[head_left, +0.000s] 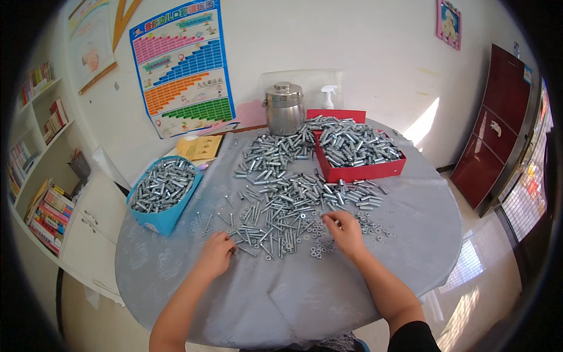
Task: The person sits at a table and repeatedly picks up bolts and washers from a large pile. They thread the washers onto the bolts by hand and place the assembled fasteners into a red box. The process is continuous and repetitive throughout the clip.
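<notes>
My left hand (218, 252) is closed at the near left edge of a scatter of long thin bolts (286, 239). Its fingers curl inward, and what they hold is too small to make out. To the right, my right hand (346, 232) has thumb and fingers pinched together over small washers and nuts (317, 252); anything between the fingertips is hidden. Behind the bolts lies a broad heap of grey metal sleeves (293, 190). More sleeves fill a red box (365, 172) at the back right. A blue basket (158, 222) on the left holds similar metal parts.
A grey cloth covers the round table (234, 305). At its back stand a steel canister (285, 114) and a white spray bottle (328, 97). Yellow booklets (199, 148) lie behind the basket. Bookshelves (50, 141) stand left, a dark red cabinet (491, 135) right.
</notes>
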Demonstrator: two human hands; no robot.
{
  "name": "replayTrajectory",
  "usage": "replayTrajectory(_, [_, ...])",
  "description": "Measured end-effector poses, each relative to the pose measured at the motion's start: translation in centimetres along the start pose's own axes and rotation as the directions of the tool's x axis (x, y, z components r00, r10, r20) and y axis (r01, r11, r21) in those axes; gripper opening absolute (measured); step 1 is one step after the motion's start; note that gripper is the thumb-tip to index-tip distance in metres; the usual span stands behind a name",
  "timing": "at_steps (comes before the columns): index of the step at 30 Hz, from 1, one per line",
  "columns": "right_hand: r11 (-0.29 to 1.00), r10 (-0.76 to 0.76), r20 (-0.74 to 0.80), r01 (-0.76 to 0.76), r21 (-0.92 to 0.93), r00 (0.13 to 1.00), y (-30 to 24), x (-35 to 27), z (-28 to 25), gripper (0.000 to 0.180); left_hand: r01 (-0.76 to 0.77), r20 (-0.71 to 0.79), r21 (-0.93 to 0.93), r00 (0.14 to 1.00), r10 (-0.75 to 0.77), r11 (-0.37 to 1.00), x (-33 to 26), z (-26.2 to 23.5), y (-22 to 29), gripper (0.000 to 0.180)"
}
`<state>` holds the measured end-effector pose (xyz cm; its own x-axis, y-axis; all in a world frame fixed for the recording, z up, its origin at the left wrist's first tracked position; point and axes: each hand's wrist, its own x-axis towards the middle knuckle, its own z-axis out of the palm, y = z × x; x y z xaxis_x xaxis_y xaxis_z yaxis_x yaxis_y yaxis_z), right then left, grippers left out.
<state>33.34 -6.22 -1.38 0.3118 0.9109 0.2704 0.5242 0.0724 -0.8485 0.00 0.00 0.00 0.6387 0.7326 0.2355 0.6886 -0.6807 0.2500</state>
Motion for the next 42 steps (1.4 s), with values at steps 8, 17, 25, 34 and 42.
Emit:
replayTrajectory(8, [0.92, -0.315, -0.27, 0.223, -0.321, 0.91, 4.0, 2.0, -2.4, 0.01, -0.032, -0.194, -0.125, 0.981, 0.008, 0.992, -0.3, -0.2, 0.7, 0.011])
replayTrajectory(17, [0.792, -0.366, -0.175, 0.207, -0.574, 0.914, 6.4, 3.1, -1.1, 0.019, 0.035, -0.229, -0.581, 0.952, -0.205, 0.813, 0.6, -0.1, 3.8, 0.011])
replayTrajectory(25, [0.989, -0.087, -0.136, 0.102, 0.105, 0.987, 4.4, 2.7, -1.0, 0.024, 0.099, 0.074, -0.994, 0.914, -0.399, 0.044, 1.0, 3.0, 6.8, 0.015])
replayTrajectory(34, [0.758, 0.017, 0.297, -0.206, 0.618, 0.955, -1.2, -0.8, 0.7, 0.042, 0.089, 0.179, -0.971, 0.884, -0.431, -0.22, -0.2, 4.7, 8.3, 0.017])
replayTrajectory(42, [0.72, 0.01, 0.447, -0.316, 0.618, 0.895, -3.3, -3.6, 2.9, 0.022, 0.083, 0.27, -0.92, 0.844, -0.464, -0.384, -0.8, 5.0, 8.2, 0.014])
